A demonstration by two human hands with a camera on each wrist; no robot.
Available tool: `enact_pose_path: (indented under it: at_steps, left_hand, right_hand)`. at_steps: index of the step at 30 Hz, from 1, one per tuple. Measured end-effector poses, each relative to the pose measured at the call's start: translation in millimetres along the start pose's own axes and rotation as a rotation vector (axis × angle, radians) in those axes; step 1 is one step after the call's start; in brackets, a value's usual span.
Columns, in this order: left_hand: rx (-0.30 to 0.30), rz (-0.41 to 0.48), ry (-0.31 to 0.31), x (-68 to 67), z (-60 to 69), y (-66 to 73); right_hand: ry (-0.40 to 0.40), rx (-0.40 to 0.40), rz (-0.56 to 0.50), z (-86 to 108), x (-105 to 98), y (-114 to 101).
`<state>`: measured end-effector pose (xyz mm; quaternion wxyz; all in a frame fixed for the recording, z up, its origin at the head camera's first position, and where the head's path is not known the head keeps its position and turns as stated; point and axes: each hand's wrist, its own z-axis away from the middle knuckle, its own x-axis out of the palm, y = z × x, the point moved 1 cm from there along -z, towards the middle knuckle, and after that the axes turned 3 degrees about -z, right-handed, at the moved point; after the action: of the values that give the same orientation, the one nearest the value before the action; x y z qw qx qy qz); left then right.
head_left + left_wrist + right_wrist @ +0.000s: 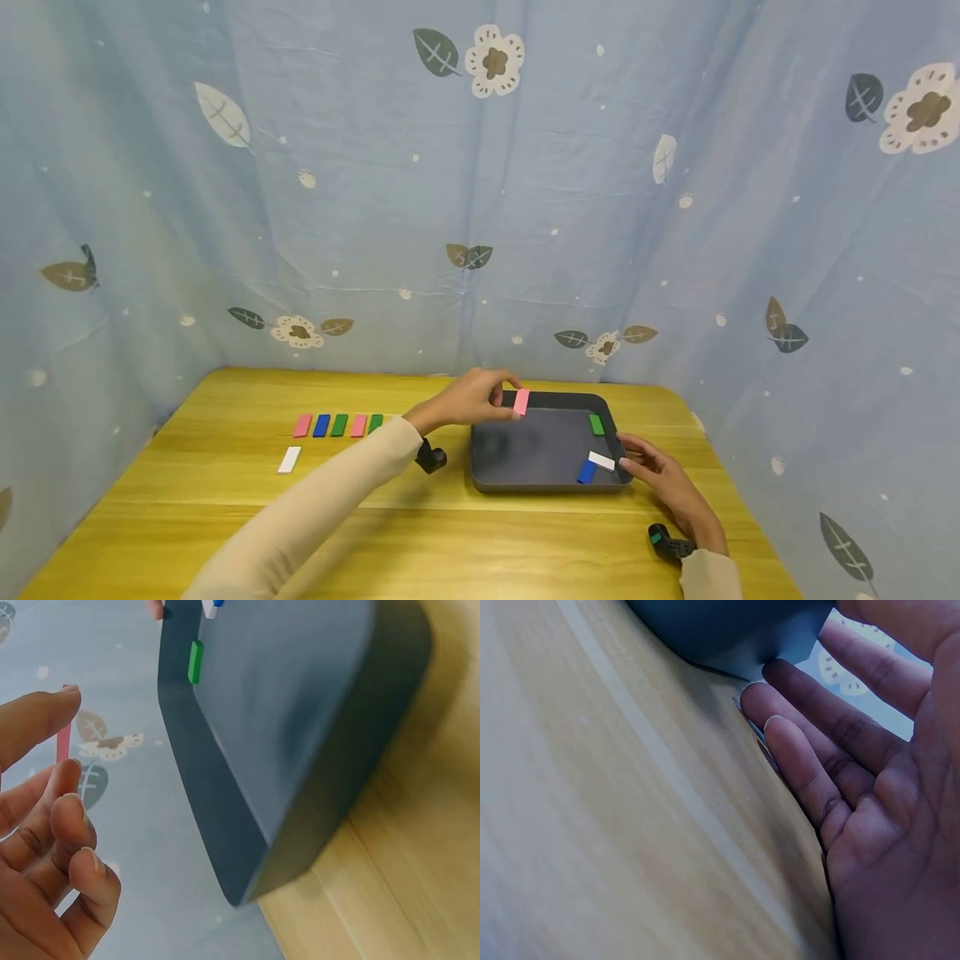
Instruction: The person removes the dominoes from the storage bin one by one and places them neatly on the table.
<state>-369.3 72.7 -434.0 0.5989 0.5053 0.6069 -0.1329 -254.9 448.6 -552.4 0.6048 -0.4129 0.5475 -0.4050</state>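
The left hand [474, 398] pinches a pink block [522, 401] between thumb and fingertips, its other fingers loosely bent. In the head view, the block appears over the back of the dark grey tray [551, 488], held in the air. The right hand [663, 479] touches the tray's right side, its fingers loosely extended.

Inside the tray, a green block [596, 425] lies near the back right corner; toward the front right, a white block [602, 461] and a blue block [587, 472] meet at an angle. On the counter [480, 542], well left of the tray, a row [339, 426] runs pink, blue, green, pink, green, the last just beside the left sleeve [333, 492]. Another white piece [288, 460] lies in front of it.

The black right wrist device [667, 543] bears a green patch [656, 538]; any lettering there is too small to read. Leaves and flowers decorate the blue curtain [360, 208].
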Motion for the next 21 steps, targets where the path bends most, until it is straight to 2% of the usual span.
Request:
enact_pose_path:
  at_steps: [7, 13, 21]
  left_hand:
    - [0.019, -0.002, 0.025, -10.4, 20.5, -6.6]
    - [0.009, -0.004, 0.063, -22.3, 44.2, -12.7]
    - [-0.027, -0.054, 0.087, -34.9, 77.8, -23.4]
  right_hand:
    - [0.012, -0.005, 0.009, 2.3, -3.6, 1.2]
    - [-0.001, -0.012, 0.000, 0.8, -2.1, 1.8]
    - [-0.007, -0.006, 0.001, -1.6, -1.6, 1.1]
